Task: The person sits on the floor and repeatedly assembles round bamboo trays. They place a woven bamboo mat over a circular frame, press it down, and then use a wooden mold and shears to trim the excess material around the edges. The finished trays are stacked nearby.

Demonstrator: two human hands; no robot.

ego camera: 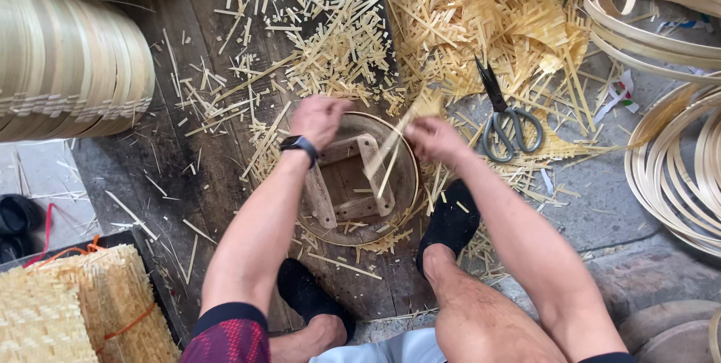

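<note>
My left hand (319,119), with a black watch on its wrist, rests closed on the far rim of a round bamboo hoop (411,183) lying on the floor. Inside the hoop stands a small square wooden frame (334,183). My right hand (432,140) grips a few thin bamboo strips (390,154), blurred, that slant down across the frame. Both hands are over the hoop's far edge, a short gap apart.
Grey-handled scissors (505,119) lie just right of my right hand. Cut bamboo slivers (451,17) litter the floor ahead. Coiled bamboo bands (676,160) sit at right, stacked hoops (67,55) at left, woven mats (82,303) lower left. My black shoes (451,220) flank the hoop.
</note>
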